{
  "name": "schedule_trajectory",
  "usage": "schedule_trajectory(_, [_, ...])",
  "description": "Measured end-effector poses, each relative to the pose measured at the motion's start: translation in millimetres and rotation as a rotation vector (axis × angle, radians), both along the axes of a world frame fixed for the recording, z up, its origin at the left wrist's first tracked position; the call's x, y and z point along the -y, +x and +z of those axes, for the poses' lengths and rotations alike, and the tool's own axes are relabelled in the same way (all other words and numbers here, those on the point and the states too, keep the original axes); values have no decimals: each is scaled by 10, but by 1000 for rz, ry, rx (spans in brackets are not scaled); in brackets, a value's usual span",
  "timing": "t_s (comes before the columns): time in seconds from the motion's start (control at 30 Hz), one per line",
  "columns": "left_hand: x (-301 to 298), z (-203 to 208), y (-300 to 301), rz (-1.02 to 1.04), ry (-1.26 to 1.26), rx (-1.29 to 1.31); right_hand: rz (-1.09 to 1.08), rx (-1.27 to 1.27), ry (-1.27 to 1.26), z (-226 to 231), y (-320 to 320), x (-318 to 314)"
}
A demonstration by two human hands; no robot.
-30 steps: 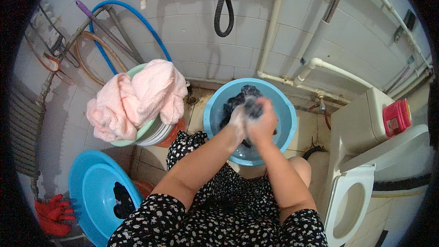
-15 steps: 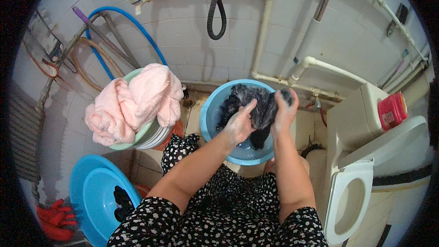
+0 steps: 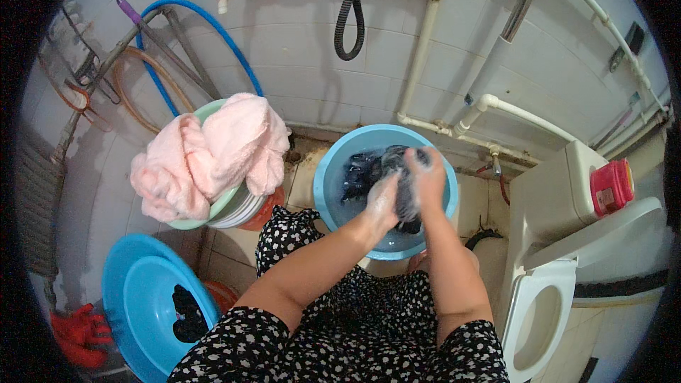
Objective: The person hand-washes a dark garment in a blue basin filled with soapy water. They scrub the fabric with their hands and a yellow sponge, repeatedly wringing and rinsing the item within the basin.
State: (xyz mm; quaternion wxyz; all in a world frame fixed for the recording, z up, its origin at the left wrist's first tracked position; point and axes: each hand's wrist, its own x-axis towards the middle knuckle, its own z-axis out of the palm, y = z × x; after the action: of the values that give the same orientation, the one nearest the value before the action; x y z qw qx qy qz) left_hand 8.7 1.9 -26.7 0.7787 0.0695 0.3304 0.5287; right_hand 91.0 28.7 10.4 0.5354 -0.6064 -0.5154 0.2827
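Between my two hands, over a light blue basin [image 3: 325, 207], is a wet black garment [image 3: 405, 202] streaked with white suds. My left hand [image 3: 382, 206] closes on its near left side, with foam over the fingers. My right hand [image 3: 428, 183] wraps the right side and upper end, facing the left. More dark cloth [image 3: 360, 174] lies in the cloudy, soapy water below. Exactly which piece the held part belongs to is hidden by the folds.
A pink fleecy cloth [image 3: 213, 156] is heaped on a pale green tub at the left. Nearer stand blue basins [image 3: 145, 291], the inner one holding a black item [image 3: 188, 314]. Red gloves [image 3: 79, 337] hang at lower left. A white toilet [image 3: 543, 312] is close on the right.
My hands have come closer together and squeezed the garment into a narrower bundle. More dark cloth now shows in the water. The view has shifted slightly.
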Motion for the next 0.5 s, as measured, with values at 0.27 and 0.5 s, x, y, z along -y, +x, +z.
schedule_trajectory(0.27, [-213,569,-411,-138,246,-627,266,-281,-363,-75,113,277])
schedule_trajectory(0.5, [-370,780,-938,-218,468,-434,292,243,-111,-557,578,-161])
